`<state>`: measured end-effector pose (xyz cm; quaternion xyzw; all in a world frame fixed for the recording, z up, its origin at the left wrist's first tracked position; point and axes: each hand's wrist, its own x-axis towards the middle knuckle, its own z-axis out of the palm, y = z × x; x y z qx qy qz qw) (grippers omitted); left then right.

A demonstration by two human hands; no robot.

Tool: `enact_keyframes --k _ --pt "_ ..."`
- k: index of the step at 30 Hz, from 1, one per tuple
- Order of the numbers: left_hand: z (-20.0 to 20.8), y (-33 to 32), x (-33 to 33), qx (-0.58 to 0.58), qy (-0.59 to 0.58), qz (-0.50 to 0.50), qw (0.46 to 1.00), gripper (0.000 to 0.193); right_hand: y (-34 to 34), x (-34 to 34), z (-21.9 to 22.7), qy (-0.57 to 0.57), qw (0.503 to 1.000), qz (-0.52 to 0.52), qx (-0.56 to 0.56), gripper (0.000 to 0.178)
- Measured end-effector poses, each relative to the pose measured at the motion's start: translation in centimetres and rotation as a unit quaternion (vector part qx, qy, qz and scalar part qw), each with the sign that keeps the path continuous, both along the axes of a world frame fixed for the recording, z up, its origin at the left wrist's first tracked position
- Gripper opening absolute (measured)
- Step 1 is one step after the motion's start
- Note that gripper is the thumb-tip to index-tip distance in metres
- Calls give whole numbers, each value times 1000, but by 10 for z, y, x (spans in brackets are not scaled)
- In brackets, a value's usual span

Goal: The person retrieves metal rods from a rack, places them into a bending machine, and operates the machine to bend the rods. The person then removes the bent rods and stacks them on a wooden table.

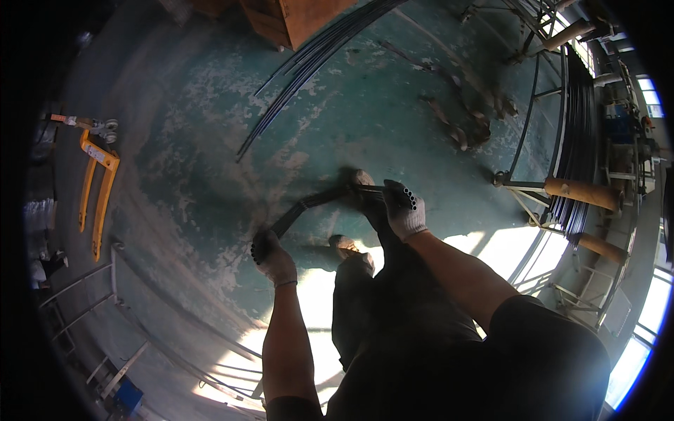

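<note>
Both my hands wear pale knit gloves with dark-coated fingers. A small bundle of thin black tubes [324, 196] spans between them, arching over the floor in front of my legs. My left hand [274, 261] is closed round the left end of the bundle. Higher up and to the right, my right hand [405, 214] wraps the other end, where several round hollow tube mouths poke out beside the fingers. One of my shoes [361, 177] shows just behind the bundle near my right hand. My other shoe [343, 243] is lower, between my hands.
More long black tubes [309, 70] lie on the worn green floor ahead, near an orange-brown box [300, 19]. A yellow pallet jack [100, 168] stands left. On the right, a metal rack [544, 186] carries many dark tubes [579, 133]. Brown strips [460, 130] litter the floor.
</note>
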<state>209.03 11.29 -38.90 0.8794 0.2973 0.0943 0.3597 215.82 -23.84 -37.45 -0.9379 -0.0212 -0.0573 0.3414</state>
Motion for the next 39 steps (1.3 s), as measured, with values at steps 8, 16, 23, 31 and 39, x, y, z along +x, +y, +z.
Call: enact_keyframes --k 8,16,23,31,39 --pt "3 3 -13 -49 -30 -1 998 33 3 -11 1 18 1000 -11 -15 22" --pt "-6 3 -10 -53 -42 7 998 28 1 -6 -7 42 999 -24 5 24" --pt "-2 3 -3 -24 8 -2 1000 31 -3 4 -12 -14 999 16 -28 24" --pt "9 11 9 -29 23 -41 998 35 0 17 -12 3 1000 12 17 24" --pt "1 8 2 -85 -32 -13 996 35 2 13 -15 8 1000 4 -1 25"
